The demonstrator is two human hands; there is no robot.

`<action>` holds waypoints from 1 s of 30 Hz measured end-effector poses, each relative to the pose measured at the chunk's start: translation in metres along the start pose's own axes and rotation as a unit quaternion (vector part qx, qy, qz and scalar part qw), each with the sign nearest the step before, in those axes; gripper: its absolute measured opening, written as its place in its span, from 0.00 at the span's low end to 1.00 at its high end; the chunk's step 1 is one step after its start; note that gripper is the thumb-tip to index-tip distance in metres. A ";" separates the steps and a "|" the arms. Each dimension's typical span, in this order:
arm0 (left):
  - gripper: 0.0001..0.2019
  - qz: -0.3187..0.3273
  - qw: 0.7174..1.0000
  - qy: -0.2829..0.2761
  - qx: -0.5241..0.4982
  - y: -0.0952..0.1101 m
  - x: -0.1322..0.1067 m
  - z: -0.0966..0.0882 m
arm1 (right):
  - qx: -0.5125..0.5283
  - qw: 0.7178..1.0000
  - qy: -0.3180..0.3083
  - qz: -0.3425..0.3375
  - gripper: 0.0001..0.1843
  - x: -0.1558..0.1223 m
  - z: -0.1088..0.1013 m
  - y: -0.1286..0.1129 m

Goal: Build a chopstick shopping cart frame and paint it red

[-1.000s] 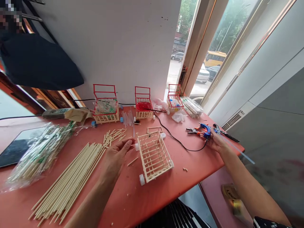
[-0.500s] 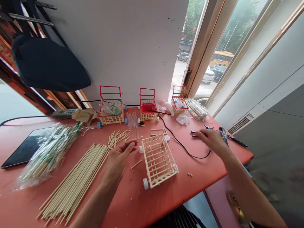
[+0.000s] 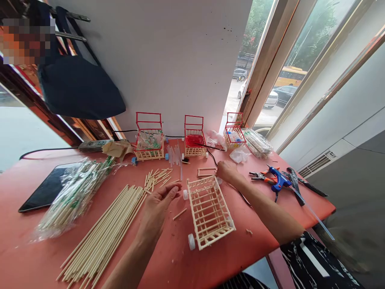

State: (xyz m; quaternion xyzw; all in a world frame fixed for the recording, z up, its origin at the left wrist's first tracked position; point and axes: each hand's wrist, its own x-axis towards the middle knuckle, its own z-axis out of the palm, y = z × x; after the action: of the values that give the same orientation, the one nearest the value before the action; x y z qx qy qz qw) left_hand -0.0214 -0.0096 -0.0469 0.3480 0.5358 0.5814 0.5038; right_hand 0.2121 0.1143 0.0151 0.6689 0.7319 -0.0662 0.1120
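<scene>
The frame [image 3: 207, 169], long axis left to right, lies just left of the nearer right hand [image 3: 227, 171], whose grip I cannot tell; the left hand [image 3: 161, 200] is loosely open.

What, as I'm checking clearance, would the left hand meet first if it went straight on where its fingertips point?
The left hand would probably meet the stick cart first, near the white cap at its far left corner; depth is unclear, though.

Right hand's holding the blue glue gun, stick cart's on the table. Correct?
Not held: the head view shows the blue glue gun lying on the table, the right hand near the small stick frame. The stick cart is on the table, yes.
</scene>
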 end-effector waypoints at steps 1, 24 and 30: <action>0.24 0.003 1.000 -0.002 0.001 0.000 0.000 0.000 | -0.001 1.000 -0.002 -0.001 0.19 0.001 0.001 0.000; 0.24 0.006 0.998 0.030 -0.048 0.008 0.005 -0.007 | 0.178 0.958 0.222 0.022 0.08 -0.044 -0.011 0.053; 0.18 0.045 0.994 0.046 -0.090 0.025 -0.002 -0.005 | 0.381 0.848 0.362 -0.065 0.09 -0.084 -0.013 0.059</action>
State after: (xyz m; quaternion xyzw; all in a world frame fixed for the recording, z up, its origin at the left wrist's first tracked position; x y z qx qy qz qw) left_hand -0.0307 -0.0109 -0.0235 0.2976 0.4874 0.6647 0.4817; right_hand 0.2763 0.0423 0.0519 0.5864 0.6797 -0.1000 -0.4291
